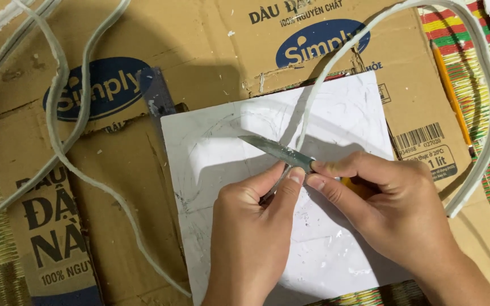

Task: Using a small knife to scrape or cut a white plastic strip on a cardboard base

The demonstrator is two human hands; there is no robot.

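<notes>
Both hands meet over one white sheet (pixel 336 249): the right hand (pixel 392 209) has its grip closed on one yellow-handled knife (pixel 279 152), while the left hand (pixel 256 226) pinches the white strip (pixel 327 73) just under the blade. Beyond the sheet lie flattened brown cardboard boxes (pixel 199 34) bearing two blue oval labels and one barcode patch to the sheet's right. One pencil (pixel 452 93) lies farther right.

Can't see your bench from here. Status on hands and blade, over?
Right hand grips the knife. Left hand pinches a thin strip beside the blade over the white sheet. White cord loops nearby.
</notes>
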